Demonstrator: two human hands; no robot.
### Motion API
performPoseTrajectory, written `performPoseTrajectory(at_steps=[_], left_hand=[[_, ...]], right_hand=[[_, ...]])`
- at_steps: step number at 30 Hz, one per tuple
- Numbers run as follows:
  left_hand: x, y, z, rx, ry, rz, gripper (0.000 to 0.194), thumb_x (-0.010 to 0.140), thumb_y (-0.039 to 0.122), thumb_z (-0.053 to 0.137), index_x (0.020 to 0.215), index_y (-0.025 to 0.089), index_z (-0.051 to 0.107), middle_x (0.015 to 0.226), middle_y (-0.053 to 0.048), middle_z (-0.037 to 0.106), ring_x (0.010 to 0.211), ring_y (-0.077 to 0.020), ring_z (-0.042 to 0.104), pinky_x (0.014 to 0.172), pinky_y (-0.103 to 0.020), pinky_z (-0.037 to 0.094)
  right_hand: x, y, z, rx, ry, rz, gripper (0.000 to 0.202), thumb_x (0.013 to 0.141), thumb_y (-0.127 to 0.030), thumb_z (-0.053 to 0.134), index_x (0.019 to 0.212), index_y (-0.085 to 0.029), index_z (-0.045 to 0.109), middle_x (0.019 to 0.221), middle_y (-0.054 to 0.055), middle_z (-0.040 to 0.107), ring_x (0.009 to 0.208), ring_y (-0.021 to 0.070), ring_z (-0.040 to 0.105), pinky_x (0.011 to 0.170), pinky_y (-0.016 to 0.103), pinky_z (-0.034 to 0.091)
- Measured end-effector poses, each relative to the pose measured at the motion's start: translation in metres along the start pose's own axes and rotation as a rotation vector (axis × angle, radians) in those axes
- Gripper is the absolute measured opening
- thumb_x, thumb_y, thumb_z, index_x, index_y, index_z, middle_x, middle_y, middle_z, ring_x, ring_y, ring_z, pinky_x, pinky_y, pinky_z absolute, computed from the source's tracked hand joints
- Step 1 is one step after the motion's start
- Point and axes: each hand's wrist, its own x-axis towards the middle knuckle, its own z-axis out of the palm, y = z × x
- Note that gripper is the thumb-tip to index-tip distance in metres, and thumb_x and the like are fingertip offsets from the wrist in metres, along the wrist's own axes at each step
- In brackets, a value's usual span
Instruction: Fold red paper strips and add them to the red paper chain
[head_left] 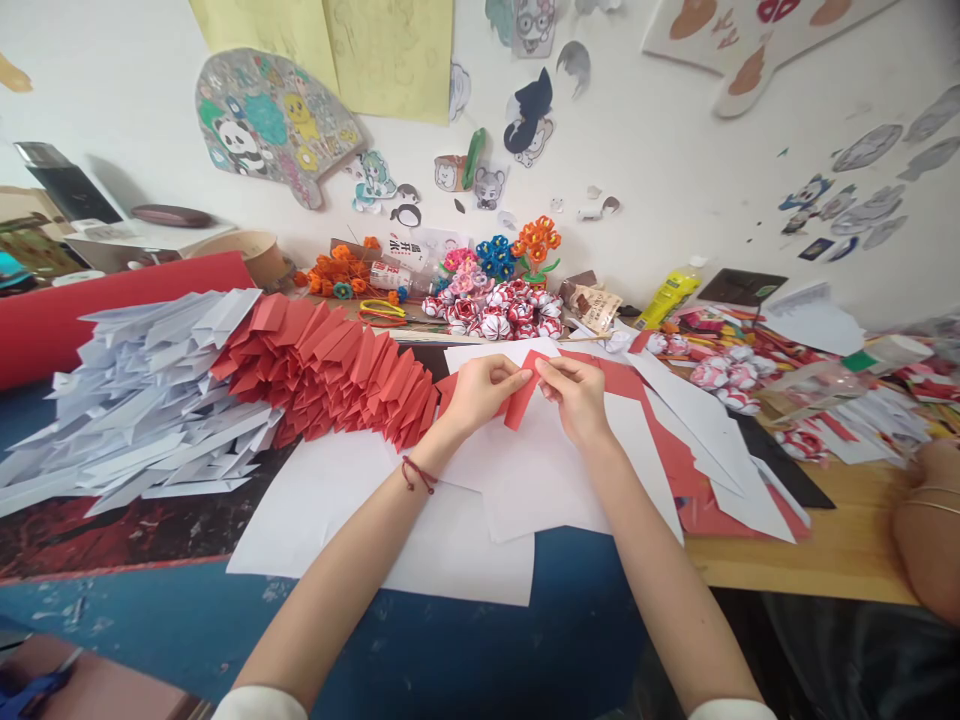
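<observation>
Red paper strip (pixel 523 396) pinched between both hands above white sheets (pixel 525 480).
Left hand (pixel 480 392) and right hand (pixel 576 395) close their fingers on it, near the desk's (pixel 825 550) far edge; folded red pieces (pixel 337 370) lie left.

Red paper strip (pixel 523 400), white sheets (pixel 540 480), red folded pieces (pixel 337 370), white folded pieces (pixel 142 400), blue tabletop (pixel 450 650)

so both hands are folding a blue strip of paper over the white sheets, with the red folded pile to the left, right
Not quite: the strip of paper is red, not blue, as the head view shows. The left hand and right hand do pinch it over the white sheets, with the red folded pile to the left.
</observation>
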Motion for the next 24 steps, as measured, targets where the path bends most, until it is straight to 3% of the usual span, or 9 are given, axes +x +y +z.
performPoseTrajectory(at_steps=[7, 13, 24], left_hand=[[0.000, 0.003, -0.001, 0.024, -0.014, -0.013, 0.037, 0.078, 0.048, 0.068, 0.072, 0.012, 0.063, 0.065, -0.004, 0.066, 0.057, -0.0108, 0.055, 0.053, -0.021, 0.037], [-0.002, 0.002, 0.001, 0.061, -0.047, -0.005, 0.035, 0.079, 0.047, 0.068, 0.072, 0.013, 0.064, 0.059, -0.001, 0.064, 0.051, -0.0099, 0.053, 0.050, -0.020, 0.035], [-0.003, 0.009, 0.003, 0.059, -0.098, 0.003, 0.023, 0.082, 0.036, 0.065, 0.076, 0.014, 0.066, 0.062, -0.004, 0.070, 0.057, -0.0154, 0.065, 0.056, -0.021, 0.044]], right_hand=[[0.000, 0.001, 0.000, 0.051, 0.041, -0.027, 0.020, 0.072, -0.032, 0.079, 0.062, -0.017, 0.070, 0.051, -0.002, 0.052, 0.048, 0.0088, 0.042, 0.045, 0.026, 0.029], [0.003, -0.001, -0.002, 0.076, 0.179, -0.012, 0.022, 0.067, -0.035, 0.081, 0.062, -0.018, 0.068, 0.055, -0.002, 0.053, 0.048, 0.0084, 0.042, 0.045, 0.026, 0.030], [0.012, 0.008, -0.010, 0.123, 0.296, -0.034, 0.025, 0.066, -0.037, 0.081, 0.062, -0.019, 0.064, 0.056, -0.004, 0.048, 0.049, 0.0079, 0.042, 0.044, 0.026, 0.032]])
